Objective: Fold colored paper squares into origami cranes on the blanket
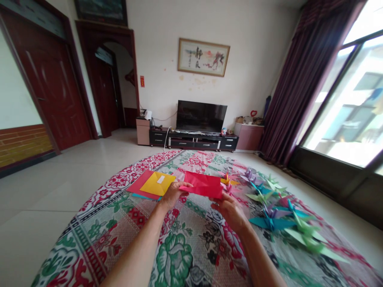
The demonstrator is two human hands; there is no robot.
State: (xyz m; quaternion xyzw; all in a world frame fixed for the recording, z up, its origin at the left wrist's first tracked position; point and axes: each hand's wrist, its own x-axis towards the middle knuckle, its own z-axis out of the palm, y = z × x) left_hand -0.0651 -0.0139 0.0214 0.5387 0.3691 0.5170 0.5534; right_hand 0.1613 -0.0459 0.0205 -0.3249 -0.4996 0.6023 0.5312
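A sheet of red paper (203, 184), with a crease running across it, is held up above the patterned tablecloth. My left hand (176, 192) pinches its left end between thumb and fingers. At the lower right corner, my right hand (229, 208) grips the same sheet, its fingertips partly behind the paper. Just left of my left hand lies a stack of coloured paper, with a yellow sheet (156, 183) bearing a small white label over a red sheet (136, 186). Blue paper peeks out beneath.
Several folded paper cranes in blue (271, 221), green (308, 235), purple (251, 175) and orange (229, 180) cover the right side of the round table's floral cloth (173, 255). Beyond the table stand a television (201, 116) and a low black cabinet (185, 142).
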